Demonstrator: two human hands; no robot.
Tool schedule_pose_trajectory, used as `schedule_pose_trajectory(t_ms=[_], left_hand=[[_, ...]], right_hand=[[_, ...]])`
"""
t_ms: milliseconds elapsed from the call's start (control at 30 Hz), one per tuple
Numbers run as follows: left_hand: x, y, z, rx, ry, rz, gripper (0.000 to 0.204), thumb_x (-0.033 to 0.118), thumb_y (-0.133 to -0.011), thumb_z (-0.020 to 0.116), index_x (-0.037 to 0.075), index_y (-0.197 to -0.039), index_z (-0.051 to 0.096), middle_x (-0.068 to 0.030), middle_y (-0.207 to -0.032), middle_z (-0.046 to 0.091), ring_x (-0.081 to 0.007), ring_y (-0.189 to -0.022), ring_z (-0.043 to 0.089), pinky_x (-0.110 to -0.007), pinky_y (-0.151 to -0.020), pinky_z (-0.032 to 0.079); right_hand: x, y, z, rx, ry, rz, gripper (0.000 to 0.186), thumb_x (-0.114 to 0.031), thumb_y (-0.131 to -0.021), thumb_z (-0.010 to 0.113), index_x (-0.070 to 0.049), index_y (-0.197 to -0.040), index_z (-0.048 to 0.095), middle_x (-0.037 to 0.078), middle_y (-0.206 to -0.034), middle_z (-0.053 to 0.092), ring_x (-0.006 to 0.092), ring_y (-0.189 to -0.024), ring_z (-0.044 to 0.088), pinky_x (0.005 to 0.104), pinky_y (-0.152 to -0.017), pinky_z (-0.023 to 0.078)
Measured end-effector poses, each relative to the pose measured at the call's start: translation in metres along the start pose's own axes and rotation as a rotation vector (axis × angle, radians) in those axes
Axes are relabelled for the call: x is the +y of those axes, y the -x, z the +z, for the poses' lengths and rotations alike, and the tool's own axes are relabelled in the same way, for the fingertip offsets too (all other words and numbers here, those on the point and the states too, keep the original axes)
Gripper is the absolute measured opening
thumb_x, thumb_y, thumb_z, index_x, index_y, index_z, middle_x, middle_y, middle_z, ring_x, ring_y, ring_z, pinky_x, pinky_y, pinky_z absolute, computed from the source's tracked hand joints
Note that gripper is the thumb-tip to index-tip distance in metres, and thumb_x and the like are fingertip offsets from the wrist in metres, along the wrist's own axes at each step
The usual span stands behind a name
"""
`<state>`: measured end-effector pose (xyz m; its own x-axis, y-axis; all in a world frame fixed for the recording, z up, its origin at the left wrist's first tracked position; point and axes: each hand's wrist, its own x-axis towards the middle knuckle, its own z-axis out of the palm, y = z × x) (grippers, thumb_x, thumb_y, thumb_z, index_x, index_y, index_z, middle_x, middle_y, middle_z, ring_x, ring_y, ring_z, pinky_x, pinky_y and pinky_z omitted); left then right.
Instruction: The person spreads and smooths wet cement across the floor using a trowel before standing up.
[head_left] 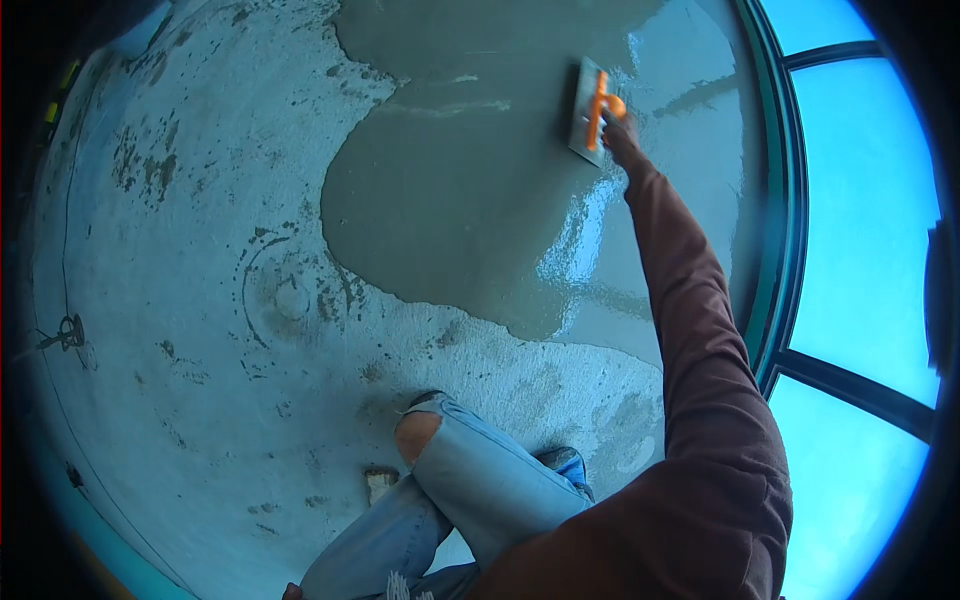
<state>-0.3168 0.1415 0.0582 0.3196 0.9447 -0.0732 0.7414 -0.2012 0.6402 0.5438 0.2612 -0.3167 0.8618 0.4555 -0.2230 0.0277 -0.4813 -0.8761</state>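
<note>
My right arm stretches far forward in a brown sleeve. At its end my right hand (622, 138) is closed around the orange handle of a flat steel trowel (582, 112). The trowel's blade rests on a wide patch of wet grey cement (450, 210) spread over the floor; wet streaks shine just below and beside the blade. At the bottom edge, beside my jeans, only a small tip of my left hand (291, 592) shows, and its fingers are otherwise out of the picture.
Bare, stained concrete floor (200, 300) lies to the left. Large framed window panes (860, 220) run along the right. My bent legs in torn jeans (490, 465) are at the bottom, with a small pale block (381, 484) beside them. A cable with a dark tangle (70, 332) lies far left.
</note>
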Motion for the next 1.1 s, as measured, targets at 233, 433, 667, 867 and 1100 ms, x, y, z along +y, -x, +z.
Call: schedule_pose_trajectory(t_ms=[233,433,667,867,1100], left_hand=[[-0.123,0.108,-0.032,-0.064,-0.095,0.097,0.047,0.035,-0.097,0.057,-0.007,-0.120,0.062,-0.0278,-0.122,0.062,-0.0459,-0.110,0.060,-0.054,-0.093,0.049],[-0.008,0.008,0.002,0.036,-0.059,0.034,0.053,0.039,-0.100,0.051,-0.011,-0.116,0.062,-0.0291,-0.119,0.063,-0.0451,-0.106,0.062,-0.052,-0.092,0.050],[0.043,-0.028,0.015,0.023,-0.062,0.049,0.057,0.042,-0.104,0.043,-0.010,-0.119,0.061,-0.0304,-0.116,0.064,-0.0452,-0.100,0.064,-0.052,-0.088,0.052],[0.037,-0.019,0.032,0.103,-0.076,0.134,0.054,0.042,-0.105,0.040,-0.003,-0.127,0.058,-0.0308,-0.116,0.063,-0.0466,-0.099,0.064,-0.053,-0.084,0.053],[0.024,-0.016,0.040,0.165,-0.034,0.212,0.052,0.043,-0.105,0.039,0.001,-0.130,0.057,-0.0312,-0.116,0.063,-0.0473,-0.099,0.064,-0.054,-0.083,0.053]], right_hand=[[-0.093,0.025,0.147,-0.204,0.071,-0.147,0.044,-0.042,-0.096,0.066,-0.002,-0.109,0.053,0.005,-0.078,0.058,0.0139,-0.060,0.056,0.0319,-0.049,0.047],[-0.119,0.061,0.224,-0.294,0.346,-0.345,0.061,-0.047,-0.091,0.071,0.001,-0.122,0.051,0.016,-0.100,0.065,0.0251,-0.085,0.066,0.0375,-0.070,0.054],[-0.107,0.174,0.234,-0.574,0.242,-0.430,0.062,-0.047,-0.090,0.070,-0.002,-0.128,0.052,0.019,-0.112,0.065,0.0330,-0.102,0.065,0.0422,-0.090,0.051],[-0.064,0.298,0.099,-0.217,0.210,-0.174,0.065,-0.049,-0.095,0.061,-0.001,-0.137,0.045,0.023,-0.114,0.065,0.0357,-0.105,0.065,0.0438,-0.089,0.051],[0.105,0.265,-0.121,0.544,-0.095,-0.142,0.042,-0.037,-0.099,0.061,0.001,-0.111,0.047,0.014,-0.093,0.062,0.0207,-0.075,0.065,0.0349,-0.063,0.055]])
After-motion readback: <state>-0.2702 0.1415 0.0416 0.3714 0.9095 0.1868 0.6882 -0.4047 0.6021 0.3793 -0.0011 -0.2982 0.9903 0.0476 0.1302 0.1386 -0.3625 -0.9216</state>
